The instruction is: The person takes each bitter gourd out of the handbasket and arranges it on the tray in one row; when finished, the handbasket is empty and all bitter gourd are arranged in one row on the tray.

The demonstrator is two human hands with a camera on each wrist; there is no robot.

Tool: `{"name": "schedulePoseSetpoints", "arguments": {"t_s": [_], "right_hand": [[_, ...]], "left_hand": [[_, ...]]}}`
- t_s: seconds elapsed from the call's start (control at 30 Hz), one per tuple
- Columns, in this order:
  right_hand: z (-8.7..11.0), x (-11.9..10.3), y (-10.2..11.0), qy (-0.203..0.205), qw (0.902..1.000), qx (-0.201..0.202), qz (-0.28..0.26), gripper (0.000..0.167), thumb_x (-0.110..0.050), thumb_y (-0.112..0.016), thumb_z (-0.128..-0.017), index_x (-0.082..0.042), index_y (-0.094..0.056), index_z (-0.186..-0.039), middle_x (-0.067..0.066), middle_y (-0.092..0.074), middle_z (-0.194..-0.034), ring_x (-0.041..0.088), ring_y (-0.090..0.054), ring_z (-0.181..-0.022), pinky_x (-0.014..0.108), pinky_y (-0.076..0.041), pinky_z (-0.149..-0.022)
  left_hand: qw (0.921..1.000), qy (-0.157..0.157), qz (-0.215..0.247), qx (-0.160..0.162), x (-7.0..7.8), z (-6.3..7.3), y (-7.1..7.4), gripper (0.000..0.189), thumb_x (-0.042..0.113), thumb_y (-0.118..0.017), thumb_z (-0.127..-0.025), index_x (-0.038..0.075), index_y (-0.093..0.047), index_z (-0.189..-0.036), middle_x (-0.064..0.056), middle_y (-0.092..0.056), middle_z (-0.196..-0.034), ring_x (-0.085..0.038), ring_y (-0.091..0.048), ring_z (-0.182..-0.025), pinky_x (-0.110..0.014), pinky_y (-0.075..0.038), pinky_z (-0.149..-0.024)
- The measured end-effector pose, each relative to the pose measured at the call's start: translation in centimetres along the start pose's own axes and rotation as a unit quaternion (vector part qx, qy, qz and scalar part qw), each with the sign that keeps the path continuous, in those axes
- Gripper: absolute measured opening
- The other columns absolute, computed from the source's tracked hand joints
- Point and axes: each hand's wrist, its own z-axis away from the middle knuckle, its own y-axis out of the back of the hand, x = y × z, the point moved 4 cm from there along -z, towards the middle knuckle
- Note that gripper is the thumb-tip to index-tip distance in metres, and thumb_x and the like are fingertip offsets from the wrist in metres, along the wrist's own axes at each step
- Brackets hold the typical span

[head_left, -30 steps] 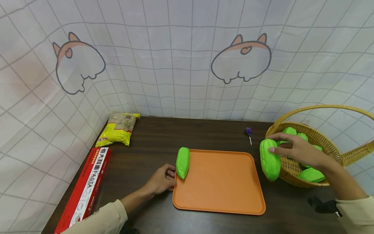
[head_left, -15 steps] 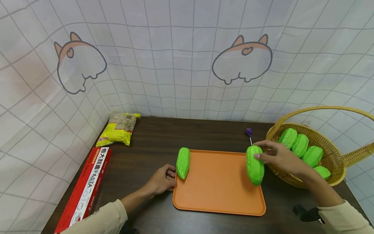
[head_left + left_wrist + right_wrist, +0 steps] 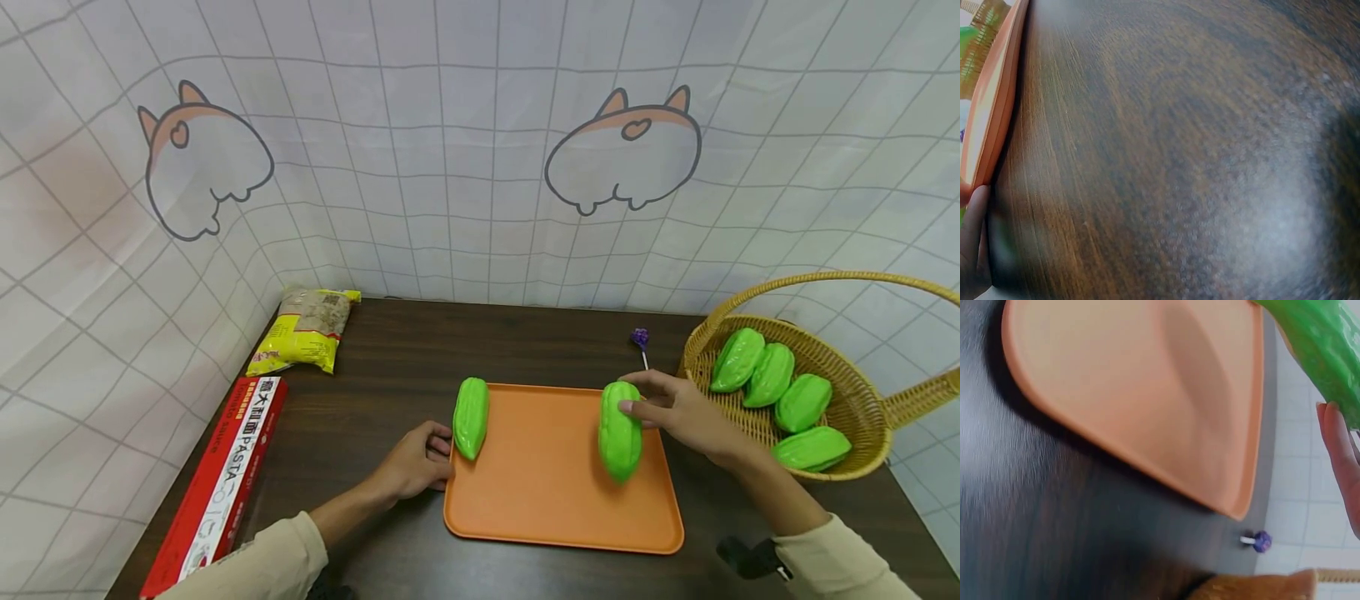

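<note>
My right hand [image 3: 686,417] pinches a bright green, ridged, star-fruit-like fruit [image 3: 619,433] between thumb and fingers over the right part of an orange tray [image 3: 555,500]. In the right wrist view the green fruit [image 3: 1319,353] is raised, and its shadow falls on the tray's floor. A second green fruit [image 3: 470,419] lies along the tray's left edge. Beside it, my left hand [image 3: 414,457] holds the tray's left rim; the left wrist view shows its fingers [image 3: 975,228] at that rim.
At the right stands a wicker basket [image 3: 862,400] with a tall handle, bearing several more green fruits [image 3: 804,403]. A purple lollipop [image 3: 639,338] lies behind the tray. To the left are a yellow bag [image 3: 303,331] and a long red pasta box [image 3: 217,483].
My right hand has carried the green fruit leftward from beside the basket to over the tray. The fruits in the basket have come into fuller view. My left hand stays at the rim.
</note>
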Motion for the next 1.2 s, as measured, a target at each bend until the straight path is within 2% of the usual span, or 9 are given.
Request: {"name": "schedulePoseSetpoints", "arguments": {"t_s": [0.2, 0.37, 0.57, 0.8, 1.03, 1.2], "right_hand": [[-1.2, 0.5, -1.6, 0.006, 0.9997, -0.009, -0.023, 0.054, -0.026, -0.065, -0.097, 0.001, -0.048, -0.141, 0.021, -0.066, -0.117, 0.019, -0.072, -0.096, 0.038, -0.062, -0.084], [-1.8, 0.8, -2.7, 0.007, 0.9993, -0.012, -0.035, 0.054, -0.026, -0.066, -0.097, 0.001, -0.048, -0.140, 0.021, -0.065, -0.118, 0.021, -0.072, -0.096, 0.040, -0.063, -0.083], [-2.7, 0.9, -3.6, -0.008, 0.9992, -0.006, -0.039, 0.055, -0.030, -0.066, -0.097, -0.001, -0.049, -0.140, 0.021, -0.063, -0.121, 0.021, -0.071, -0.099, 0.035, -0.062, -0.083], [-3.3, 0.5, -4.4, -0.001, 0.9989, -0.001, -0.046, 0.056, -0.030, -0.066, -0.097, 0.000, -0.049, -0.141, 0.024, -0.056, -0.128, 0.022, -0.070, -0.102, 0.035, -0.062, -0.085], [-4.2, 0.6, -5.6, -0.013, 0.9977, -0.004, -0.066, 0.055, -0.030, -0.067, -0.096, -0.001, -0.049, -0.140, 0.022, -0.058, -0.126, 0.023, -0.071, -0.100, 0.040, -0.062, -0.085], [-5.1, 0.6, -6.5, -0.012, 0.9972, -0.001, -0.074, 0.055, -0.029, -0.068, -0.096, 0.000, -0.051, -0.139, 0.023, -0.054, -0.125, 0.022, -0.070, -0.099, 0.036, -0.062, -0.084]], "left_hand": [[1.0000, -0.004, 0.002, 0.004, 0.0, 0.1, 0.0, 0.058, -0.004, -0.071, -0.075, -0.003, -0.052, -0.129, -0.016, -0.056, -0.110, -0.021, -0.062, -0.087, -0.035, -0.063, -0.064], [1.0000, -0.006, 0.001, 0.004, 0.0, 0.2, 0.0, 0.058, -0.004, -0.071, -0.074, -0.003, -0.052, -0.130, -0.016, -0.056, -0.110, -0.021, -0.062, -0.087, -0.036, -0.063, -0.064], [0.9999, -0.009, -0.001, 0.006, 0.0, 0.0, 0.0, 0.058, -0.004, -0.070, -0.074, -0.003, -0.052, -0.129, -0.016, -0.056, -0.109, -0.020, -0.062, -0.087, -0.035, -0.063, -0.064], [0.9998, -0.015, 0.013, 0.001, -0.1, 0.0, 0.0, 0.058, -0.006, -0.069, -0.074, -0.006, -0.051, -0.129, -0.016, -0.055, -0.109, -0.019, -0.063, -0.087, -0.035, -0.064, -0.066], [0.9999, -0.013, 0.009, 0.001, -0.1, 0.0, -0.1, 0.058, -0.005, -0.070, -0.075, -0.005, -0.052, -0.129, -0.016, -0.055, -0.110, -0.019, -0.063, -0.087, -0.035, -0.064, -0.066], [0.9998, -0.015, 0.011, 0.000, -0.1, -0.1, -0.1, 0.057, -0.006, -0.069, -0.075, -0.006, -0.051, -0.129, -0.017, -0.055, -0.110, -0.019, -0.063, -0.087, -0.035, -0.064, -0.066]]}}
